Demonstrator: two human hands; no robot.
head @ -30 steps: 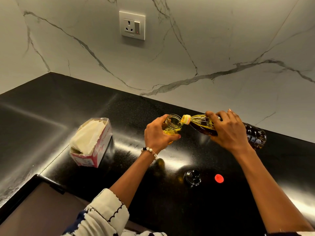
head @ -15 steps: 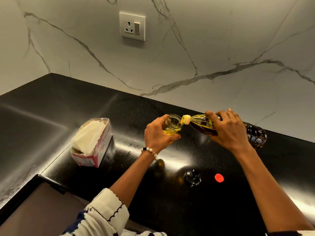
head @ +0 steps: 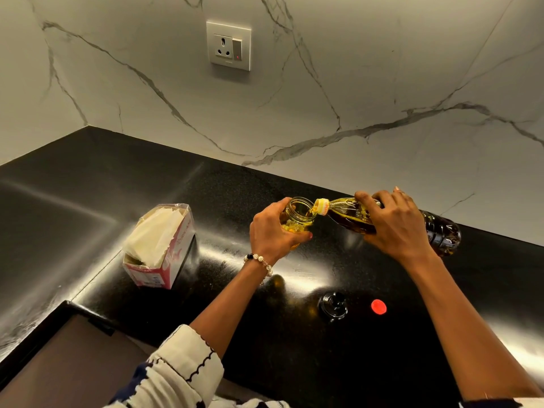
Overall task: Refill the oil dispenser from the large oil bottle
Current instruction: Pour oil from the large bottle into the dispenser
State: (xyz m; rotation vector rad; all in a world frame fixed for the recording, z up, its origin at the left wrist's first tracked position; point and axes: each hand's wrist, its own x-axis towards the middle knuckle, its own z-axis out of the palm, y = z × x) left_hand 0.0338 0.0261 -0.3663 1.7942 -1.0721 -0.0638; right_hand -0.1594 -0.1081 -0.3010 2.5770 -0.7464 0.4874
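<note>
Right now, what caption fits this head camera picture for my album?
Left hand steadies the glass dispenser while right hand tips the oil bottle into it.

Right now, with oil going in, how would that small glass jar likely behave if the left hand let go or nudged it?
The glass jar looks rigid and probably breakable. It is held tilted by the left hand, so released it would likely tip and spill. Oil from the large oil bottle may make it slippery.
</note>
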